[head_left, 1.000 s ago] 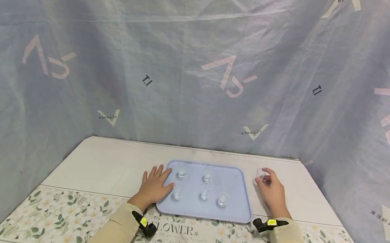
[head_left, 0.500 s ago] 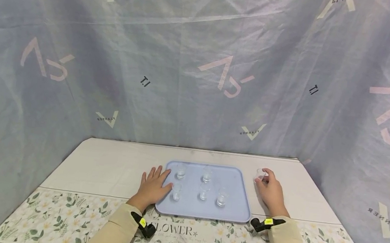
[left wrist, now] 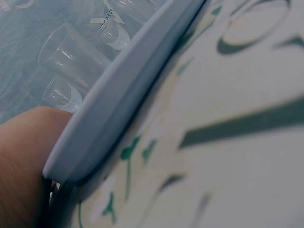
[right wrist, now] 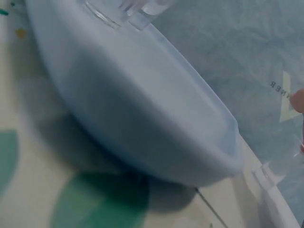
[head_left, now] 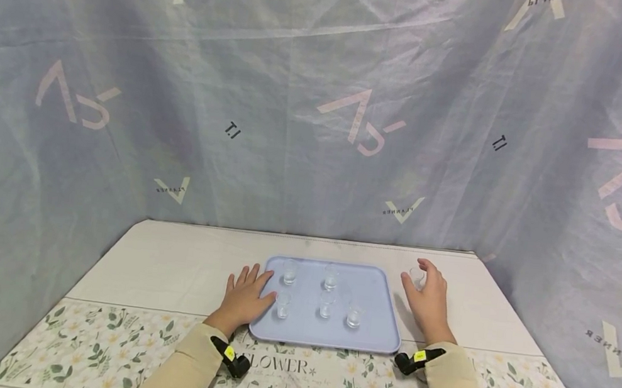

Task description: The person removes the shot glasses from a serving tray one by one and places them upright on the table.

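My left hand (head_left: 245, 298) rests at the left edge of a light blue tray (head_left: 375, 340), fingers spread, thumb over the rim beside a small clear glass (head_left: 283, 308). In the left wrist view part of that hand (left wrist: 33, 156) lies against the tray's side. To the right of the tray, a clear shot glass (head_left: 417, 279) stands on the table. My right hand (head_left: 430, 301) is around it, thumb and fingers spread apart, with a visible gap to the glass. In the right wrist view the glass (right wrist: 278, 168) stands upright beyond the tray corner, below a fingertip (right wrist: 297, 100).
Several more shot glasses stand on the tray, including a back left glass (head_left: 290, 273), a back middle glass (head_left: 331, 277), and a front right glass (head_left: 354, 317). A floral cloth (head_left: 101, 349) covers the table's front. A grey curtain (head_left: 290, 173) surrounds the back and sides.
My right hand has let go of the shot glass beside the tray; its thumb and fingers have spread away from it. The left hand and the tray stay in place.
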Action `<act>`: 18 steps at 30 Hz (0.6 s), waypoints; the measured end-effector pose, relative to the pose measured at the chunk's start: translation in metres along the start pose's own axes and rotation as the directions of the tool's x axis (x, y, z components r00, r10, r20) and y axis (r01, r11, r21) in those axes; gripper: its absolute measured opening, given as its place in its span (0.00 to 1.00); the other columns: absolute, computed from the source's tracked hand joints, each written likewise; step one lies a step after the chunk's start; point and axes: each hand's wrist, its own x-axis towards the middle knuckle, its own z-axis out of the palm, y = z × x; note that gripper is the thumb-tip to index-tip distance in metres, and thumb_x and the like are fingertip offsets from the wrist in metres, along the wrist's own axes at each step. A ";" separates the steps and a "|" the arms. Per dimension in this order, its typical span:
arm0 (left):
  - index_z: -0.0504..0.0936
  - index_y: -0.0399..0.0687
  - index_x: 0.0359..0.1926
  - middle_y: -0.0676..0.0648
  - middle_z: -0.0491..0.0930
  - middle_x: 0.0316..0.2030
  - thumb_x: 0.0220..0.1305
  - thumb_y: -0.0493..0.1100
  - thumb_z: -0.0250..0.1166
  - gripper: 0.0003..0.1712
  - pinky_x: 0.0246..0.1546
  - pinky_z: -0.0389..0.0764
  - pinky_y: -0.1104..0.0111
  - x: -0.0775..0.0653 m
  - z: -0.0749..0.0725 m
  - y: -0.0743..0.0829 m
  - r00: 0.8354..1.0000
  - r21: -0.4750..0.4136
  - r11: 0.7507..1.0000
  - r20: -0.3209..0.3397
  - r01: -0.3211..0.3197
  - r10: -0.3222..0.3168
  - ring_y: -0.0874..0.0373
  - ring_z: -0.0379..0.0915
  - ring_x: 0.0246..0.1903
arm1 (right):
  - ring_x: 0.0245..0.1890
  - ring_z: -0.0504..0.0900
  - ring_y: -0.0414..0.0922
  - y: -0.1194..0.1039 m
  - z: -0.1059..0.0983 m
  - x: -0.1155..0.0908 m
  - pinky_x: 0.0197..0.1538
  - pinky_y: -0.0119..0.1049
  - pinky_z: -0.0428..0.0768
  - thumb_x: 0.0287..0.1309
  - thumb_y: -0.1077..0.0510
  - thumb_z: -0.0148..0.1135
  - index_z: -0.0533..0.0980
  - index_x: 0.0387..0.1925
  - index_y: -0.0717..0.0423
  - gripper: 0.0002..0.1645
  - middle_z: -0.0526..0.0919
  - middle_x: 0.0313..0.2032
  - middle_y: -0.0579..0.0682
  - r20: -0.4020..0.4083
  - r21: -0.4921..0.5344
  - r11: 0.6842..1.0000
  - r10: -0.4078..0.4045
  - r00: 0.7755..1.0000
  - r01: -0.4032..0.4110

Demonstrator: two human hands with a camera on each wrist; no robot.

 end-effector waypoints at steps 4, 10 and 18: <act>0.64 0.48 0.76 0.33 0.51 0.77 0.72 0.59 0.54 0.38 0.72 0.34 0.36 0.002 0.001 -0.002 1.000 -0.009 1.000 -0.012 -0.008 0.008 0.34 0.39 0.77 | 0.66 0.64 0.67 -0.006 0.002 0.000 0.67 0.62 0.60 0.65 0.54 0.66 0.69 0.64 0.63 0.31 0.73 0.61 0.67 0.019 0.008 0.997 -0.075 0.997 0.075; 0.64 0.49 0.76 0.34 0.51 0.77 0.72 0.59 0.54 0.37 0.72 0.34 0.36 -0.001 -0.002 0.002 1.000 -0.007 1.000 0.002 0.002 -0.002 0.34 0.38 0.77 | 0.66 0.66 0.64 -0.008 0.006 0.000 0.69 0.61 0.59 0.62 0.58 0.68 0.74 0.58 0.62 0.25 0.77 0.58 0.64 -0.013 -0.002 0.973 -0.231 0.973 0.231; 0.66 0.46 0.75 0.33 0.52 0.77 0.71 0.57 0.54 0.36 0.72 0.35 0.36 -0.003 -0.005 0.005 1.000 -0.015 1.000 -0.011 -0.003 0.003 0.33 0.40 0.77 | 0.59 0.74 0.56 -0.019 0.009 -0.010 0.64 0.55 0.67 0.64 0.56 0.67 0.81 0.49 0.57 0.14 0.83 0.48 0.55 0.013 0.059 0.968 -0.246 0.969 0.245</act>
